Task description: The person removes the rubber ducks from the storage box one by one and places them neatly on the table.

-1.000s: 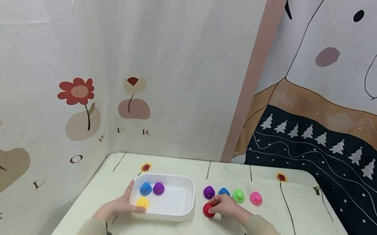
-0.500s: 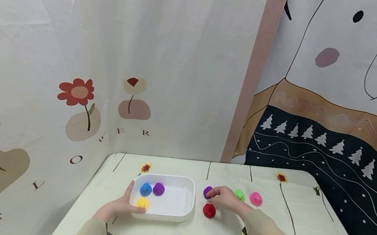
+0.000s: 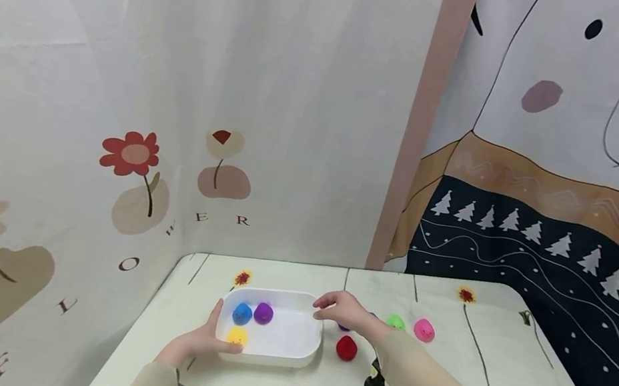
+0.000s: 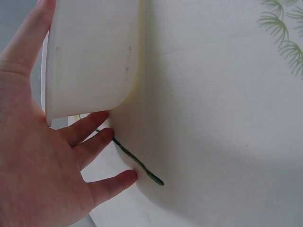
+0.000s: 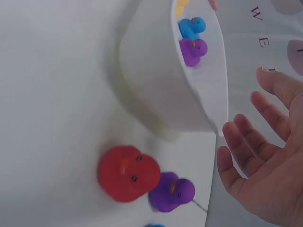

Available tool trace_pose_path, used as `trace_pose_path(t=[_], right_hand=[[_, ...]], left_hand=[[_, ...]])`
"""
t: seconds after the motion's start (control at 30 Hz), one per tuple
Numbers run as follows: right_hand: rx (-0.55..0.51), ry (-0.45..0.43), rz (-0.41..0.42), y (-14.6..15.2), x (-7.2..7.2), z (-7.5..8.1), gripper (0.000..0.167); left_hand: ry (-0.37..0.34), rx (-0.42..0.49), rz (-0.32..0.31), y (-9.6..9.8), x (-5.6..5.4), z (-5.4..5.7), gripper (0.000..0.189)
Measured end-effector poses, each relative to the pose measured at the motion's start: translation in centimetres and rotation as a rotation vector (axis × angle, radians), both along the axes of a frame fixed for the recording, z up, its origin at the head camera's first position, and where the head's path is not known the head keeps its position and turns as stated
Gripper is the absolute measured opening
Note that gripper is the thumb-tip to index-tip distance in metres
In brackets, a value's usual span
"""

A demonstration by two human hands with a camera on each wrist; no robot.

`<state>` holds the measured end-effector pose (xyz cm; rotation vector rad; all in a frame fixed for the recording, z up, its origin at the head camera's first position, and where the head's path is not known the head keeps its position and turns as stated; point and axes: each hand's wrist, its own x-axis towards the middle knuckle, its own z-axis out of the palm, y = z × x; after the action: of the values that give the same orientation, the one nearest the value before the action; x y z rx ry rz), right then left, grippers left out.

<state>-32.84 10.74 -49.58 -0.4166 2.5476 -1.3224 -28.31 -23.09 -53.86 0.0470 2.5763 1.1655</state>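
A white plastic tray holds a blue rubber duck, a purple one and a yellow one. My left hand braces the tray's left end, thumb along the front rim; the left wrist view has its fingers spread and straight against the tray wall. Over the tray's right rim hovers my right hand, its fingers loosely bent and nothing between them. A red duck and another purple duck stand on the table just right of the tray. In the head view my right hand mostly hides that purple duck.
Further right on the table stand a green duck and a pink duck. The edge of another blue duck shows at the bottom of the right wrist view. Printed fabric hangs behind the flower-patterned tablecloth.
My right hand has left the red duck, passed back by the purple and blue ducks, and moved left to the tray's right rim. The left hand has stayed on the tray.
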Motion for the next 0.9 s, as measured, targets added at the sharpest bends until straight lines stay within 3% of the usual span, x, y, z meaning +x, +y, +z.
trace_pose_path(t=[0.2, 0.6, 0.9], right_hand=[[-0.044, 0.005, 0.042, -2.3, -0.7, 0.0, 0.022], [-0.043, 0.026, 0.059, -5.8, -1.7, -0.2, 0.030], [-0.063, 0.020, 0.054, -7.4, -2.0, -1.1, 0.030]], left_hand=[[0.001, 0.016, 0.001, -0.4, 0.0, 0.0, 0.127], [0.011, 0.052, 0.020, 0.1, 0.6, 0.1, 0.126], [0.014, 0.050, 0.024, 0.1, 0.3, 0.1, 0.127]])
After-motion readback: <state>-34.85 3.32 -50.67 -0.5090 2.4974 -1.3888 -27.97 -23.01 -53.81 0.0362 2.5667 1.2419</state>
